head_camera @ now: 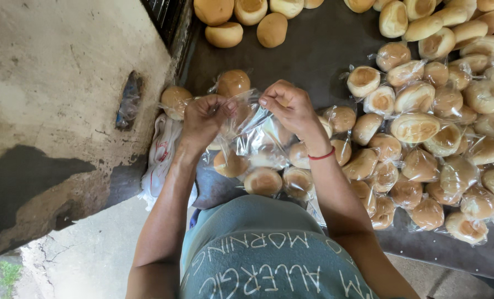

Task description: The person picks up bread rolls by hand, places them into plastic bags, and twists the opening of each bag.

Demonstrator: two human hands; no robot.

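Above wrapped round buns, left hand (203,117) and right hand (290,105) pinch crinkly clear bag (248,133).

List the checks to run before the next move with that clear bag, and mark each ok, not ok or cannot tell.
1. Left hand grips the clear bag: ok.
2. Right hand pinches the bag's top edge: ok.
3. Bag mouth closed: cannot tell.
4. Buns inside this bag: cannot tell; crinkled film hides it.
5. Loose buns on the dark surface: ok.
6. Bagged buns piled to the right: ok.
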